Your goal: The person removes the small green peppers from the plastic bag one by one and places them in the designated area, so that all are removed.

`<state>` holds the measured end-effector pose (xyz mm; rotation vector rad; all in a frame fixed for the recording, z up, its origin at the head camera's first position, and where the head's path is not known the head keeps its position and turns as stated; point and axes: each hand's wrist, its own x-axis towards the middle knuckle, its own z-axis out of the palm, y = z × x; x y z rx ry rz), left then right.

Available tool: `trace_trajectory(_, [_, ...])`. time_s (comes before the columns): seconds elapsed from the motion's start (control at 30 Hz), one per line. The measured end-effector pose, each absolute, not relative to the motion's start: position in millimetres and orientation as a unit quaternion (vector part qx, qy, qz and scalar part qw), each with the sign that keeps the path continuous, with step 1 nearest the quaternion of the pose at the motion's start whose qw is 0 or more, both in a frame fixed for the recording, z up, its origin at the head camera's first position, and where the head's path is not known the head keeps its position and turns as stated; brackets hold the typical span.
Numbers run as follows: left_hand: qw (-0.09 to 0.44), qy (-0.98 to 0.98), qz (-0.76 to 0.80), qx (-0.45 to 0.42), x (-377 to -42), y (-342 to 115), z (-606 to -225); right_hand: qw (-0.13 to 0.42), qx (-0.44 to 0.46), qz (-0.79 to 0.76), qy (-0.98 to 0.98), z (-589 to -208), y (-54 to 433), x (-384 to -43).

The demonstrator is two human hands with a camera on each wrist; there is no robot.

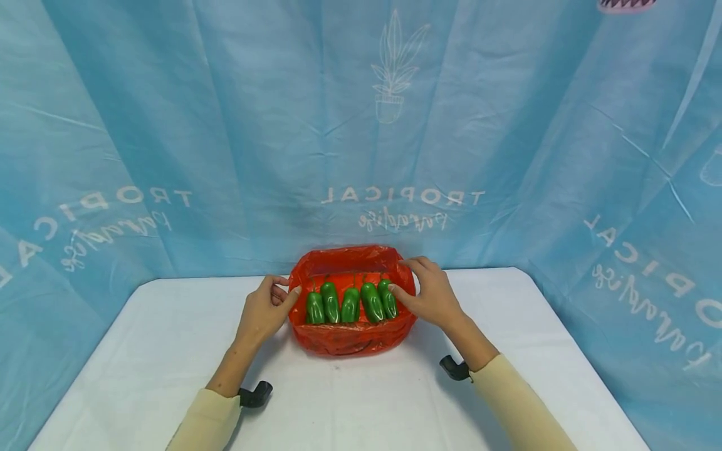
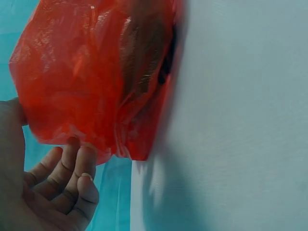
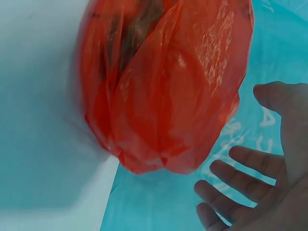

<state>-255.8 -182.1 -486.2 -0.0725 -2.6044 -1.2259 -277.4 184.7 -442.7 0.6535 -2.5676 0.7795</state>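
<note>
A red plastic bag (image 1: 350, 341) sits at the far side of the white table, its mouth spread wide. Several shiny green peppers (image 1: 350, 305) lie in a row inside, stems pointing away. At the bag's left side is my left hand (image 1: 264, 313); its thumb reaches the rim and its fingers are loosely bent. In the left wrist view the fingertips (image 2: 74, 140) come up close to the bag's lower edge. My right hand (image 1: 433, 295) is at the right side, thumb over the rim in the head view. Its fingers (image 3: 243, 175) are spread apart in the right wrist view.
The white table (image 1: 333, 407) has its back edge just behind the bag. A light blue printed curtain (image 1: 271, 125) hangs behind and along both sides. Black wrist mounts (image 1: 256, 394) stick out inward from both forearms.
</note>
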Motion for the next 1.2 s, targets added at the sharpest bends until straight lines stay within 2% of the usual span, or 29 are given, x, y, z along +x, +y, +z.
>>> trace_trajectory(0.4, [0.141,-0.894,-0.425,-0.021,-257.5,-177.6,-490.9,0.17,0.233,0.277,-0.916,-442.3,168.9,-280.3])
trace_trajectory(0.8, [0.138,-0.89,-0.434,-0.02,-258.0,-174.3,-493.7,0.113,0.219,0.263,-0.933,-441.6,158.6,-286.8])
trace_trajectory(1.2, [0.146,-0.89,-0.431,-0.022,-256.7,-171.7,-493.9,0.079,0.216,0.242,-0.943,-439.4,146.7,-290.7])
